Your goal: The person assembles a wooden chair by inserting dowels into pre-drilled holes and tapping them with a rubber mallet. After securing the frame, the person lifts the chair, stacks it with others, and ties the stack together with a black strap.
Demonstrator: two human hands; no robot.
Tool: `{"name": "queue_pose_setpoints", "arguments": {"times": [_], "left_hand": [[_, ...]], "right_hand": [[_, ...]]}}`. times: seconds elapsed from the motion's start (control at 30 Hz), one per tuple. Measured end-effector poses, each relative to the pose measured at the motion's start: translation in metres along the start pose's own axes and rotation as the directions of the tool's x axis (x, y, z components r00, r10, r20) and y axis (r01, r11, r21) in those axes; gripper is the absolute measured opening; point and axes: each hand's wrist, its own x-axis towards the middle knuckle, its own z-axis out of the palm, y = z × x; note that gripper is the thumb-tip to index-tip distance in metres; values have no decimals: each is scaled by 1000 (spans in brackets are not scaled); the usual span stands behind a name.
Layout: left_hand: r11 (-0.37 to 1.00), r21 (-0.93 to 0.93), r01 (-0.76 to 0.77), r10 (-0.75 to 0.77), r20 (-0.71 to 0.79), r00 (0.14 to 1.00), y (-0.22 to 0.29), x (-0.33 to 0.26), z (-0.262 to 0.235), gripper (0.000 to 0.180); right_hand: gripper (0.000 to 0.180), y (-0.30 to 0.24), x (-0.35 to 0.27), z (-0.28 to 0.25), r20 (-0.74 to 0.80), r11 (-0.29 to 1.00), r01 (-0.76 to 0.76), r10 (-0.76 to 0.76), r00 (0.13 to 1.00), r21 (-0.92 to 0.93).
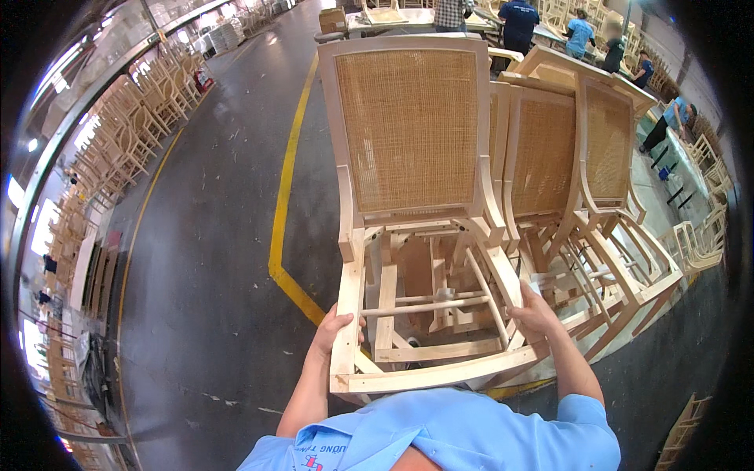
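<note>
the left hand [334, 330] is closed around the left side rail of an unfinished wooden chair frame [416, 235], thumb on the inner face and fingers wrapped over the outer edge, close to the front left corner of the seat frame. the right hand [536, 314] grips the right side rail of the same chair, fingers curled over the top of the rail near the front right corner. the chair has pale bare wood, an open seat frame with no seat panel, and a tall back filled with woven cane [408, 129]; it stands on the grey concrete floor [212, 298] directly in front of the person, its front rail nearest the light blue shirt [448, 436] at the lower edge of the view. through the open seat the stretchers and legs below show. just to its right, touching or nearly touching, stand more chairs of the same kind [581, 180] in a row, their cane backs turned the same way. a yellow painted line [283, 212] runs along the floor left of the chair and bends under its front left corner. stacks of bare chair frames [126, 133] line the far left edge of the floor, and people in blue shirts [581, 31] work at tables along the far edge.
</note>
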Motion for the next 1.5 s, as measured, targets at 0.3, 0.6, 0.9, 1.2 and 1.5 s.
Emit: {"name": "queue_pose_setpoints", "arguments": {"times": [0.3,0.6,0.9,1.2,1.5], "left_hand": [[998,10,63,-62,-97,993,-4,-4,0,52],[991,127,-31,45,-105,993,-8,-31,14,56],[993,111,-33,44,-101,994,-10,-38,14,65],[992,119,-35,45,-82,996,-16,-47,9,56],[998,60,-21,26,-85,996,-14,-40,6,52]], "right_hand": [[93,17,1,-1,-49,983,3,-12,999,-184],[91,18,-15,10,-167,940,30,-92,982,-340],[92,4,-24,9,-148,941,14,-68,987,-339],[92,7,-42,12,-154,943,-38,-14,988,-330],[93,4,-35,16,-171,920,-56,-12,985,-387]]}}
